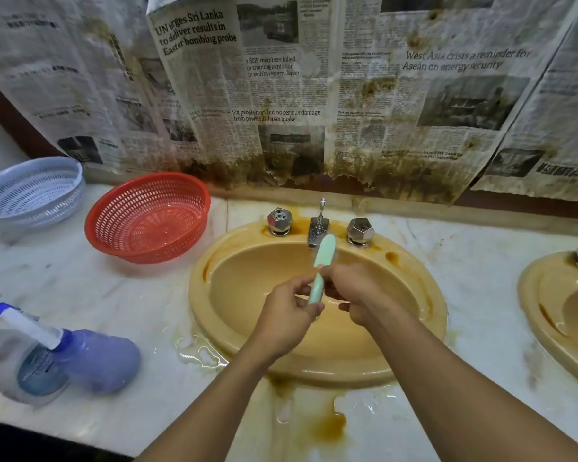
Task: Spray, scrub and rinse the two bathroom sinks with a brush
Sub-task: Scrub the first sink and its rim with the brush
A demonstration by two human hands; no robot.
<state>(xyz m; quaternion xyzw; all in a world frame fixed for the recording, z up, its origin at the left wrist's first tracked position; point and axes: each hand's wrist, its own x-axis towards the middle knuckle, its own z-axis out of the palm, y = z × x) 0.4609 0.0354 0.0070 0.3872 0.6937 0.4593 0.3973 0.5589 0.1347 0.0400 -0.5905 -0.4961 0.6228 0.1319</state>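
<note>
Your left hand (286, 316) and right hand (359, 295) both grip the mint-green plastic brush (323, 253), head up beneath the chrome tap spout (317, 230), probably to rinse it.

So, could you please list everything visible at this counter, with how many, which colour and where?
centre sink: one, yellow, brown-stained, mid-counter
second sink: one, yellow, right edge, cut off
spout: one, chrome, back of centre sink
tap handles: three, chrome; two beside the spout, one on second sink
brush: one, mint green, over centre sink
red basket: one, red, left of centre sink
white basket: one, white, far left
spray bottles: apparently two, purple and clear-blue, front left
newspaper: several sheets, stained, on the wall
counter: one, white marble, brown puddles
left hand: pinches the brush handle's end
right hand: holds the brush below its head
</note>
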